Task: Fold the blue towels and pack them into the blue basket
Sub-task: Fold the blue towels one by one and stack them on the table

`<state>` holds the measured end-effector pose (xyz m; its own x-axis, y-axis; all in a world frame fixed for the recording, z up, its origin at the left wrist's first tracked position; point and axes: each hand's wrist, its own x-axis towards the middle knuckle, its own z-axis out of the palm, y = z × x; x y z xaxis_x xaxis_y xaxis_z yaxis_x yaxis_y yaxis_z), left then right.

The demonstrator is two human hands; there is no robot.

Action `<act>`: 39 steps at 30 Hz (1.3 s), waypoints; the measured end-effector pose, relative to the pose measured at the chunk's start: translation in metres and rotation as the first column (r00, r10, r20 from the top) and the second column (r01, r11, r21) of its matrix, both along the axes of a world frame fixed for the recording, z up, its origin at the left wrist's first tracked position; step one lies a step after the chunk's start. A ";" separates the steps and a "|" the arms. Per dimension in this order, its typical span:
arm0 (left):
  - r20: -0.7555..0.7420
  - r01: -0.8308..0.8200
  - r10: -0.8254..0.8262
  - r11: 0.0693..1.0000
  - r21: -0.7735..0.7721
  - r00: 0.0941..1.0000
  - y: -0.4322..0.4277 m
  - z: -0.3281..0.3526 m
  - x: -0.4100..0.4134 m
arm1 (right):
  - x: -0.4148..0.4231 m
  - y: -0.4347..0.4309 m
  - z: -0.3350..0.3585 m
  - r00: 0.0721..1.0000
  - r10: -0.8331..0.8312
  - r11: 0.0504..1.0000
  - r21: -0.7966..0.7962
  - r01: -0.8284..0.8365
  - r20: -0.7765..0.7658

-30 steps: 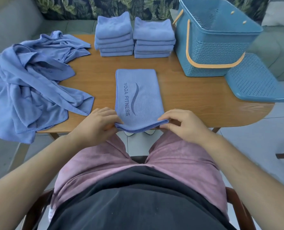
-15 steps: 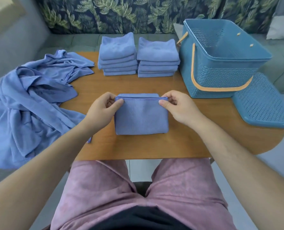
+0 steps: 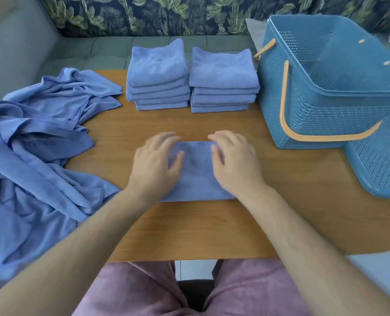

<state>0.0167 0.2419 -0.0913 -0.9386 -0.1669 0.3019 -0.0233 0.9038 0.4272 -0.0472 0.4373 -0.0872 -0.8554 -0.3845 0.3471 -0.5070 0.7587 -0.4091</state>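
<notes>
From the head camera we saw one folded blue towel [image 3: 195, 176] lying flat on the wooden table [image 3: 189, 229], near the middle. It was a compact rectangle of soft, finely napped cloth. Its far edge showed a neat stitched hem and its near edge lay straight across the wood.

The left hand [image 3: 154, 165] lay on the towel's left part and the right hand [image 3: 235, 165] on its right part. Both were palm down with the fingers spread and nearly straight, pressing on the cloth and gripping nothing. The fingertips of both hands reached about to the far edge, and a strip of towel showed between them. The fingers were somewhat blurred.

Beyond the towel, at the table's far edge, we saw two stacks of folded blue towels side by side, the left stack [image 3: 157, 76] and the right stack [image 3: 222, 80], each several layers high with squared edges.

To the right stood the blue basket [image 3: 315, 115], with perforated walls. Its orange handle [image 3: 285, 106] was folded down along the near side. A blue perforated lid [image 3: 381, 160] leaned against the basket.

On the left a loose heap of unfolded blue towels [image 3: 34, 156] sprawled, creased, over the table's edge.
</notes>
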 end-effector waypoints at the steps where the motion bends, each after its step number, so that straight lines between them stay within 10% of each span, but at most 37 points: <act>1: 0.044 0.071 -0.071 0.997 -0.007 0.997 0.009 -0.003 0.006 | 0.012 -0.004 -0.005 0.999 0.044 0.998 0.035 -0.044 0.010; 10: 0.193 -0.235 0.252 0.966 -0.104 0.948 0.021 -0.026 0.040 | 0.054 0.000 -0.031 0.944 -0.249 0.957 0.206 0.206 0.214; 26: 0.114 -0.145 0.104 0.882 0.448 0.988 0.020 0.054 -0.007 | 0.018 -0.003 0.051 0.971 -0.102 0.911 -0.372 0.179 0.215; 39: -0.005 -0.043 0.047 0.949 0.311 0.999 -0.004 0.145 -0.247 | -0.190 -0.029 0.154 0.955 -0.272 0.962 0.054 0.268 0.118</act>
<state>-0.2299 0.2375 0.0538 -0.9245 -0.2964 0.2398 -0.0538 0.7241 0.6876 -0.2368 0.4084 0.0668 -0.9643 -0.1436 0.2225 -0.2285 0.8761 -0.4247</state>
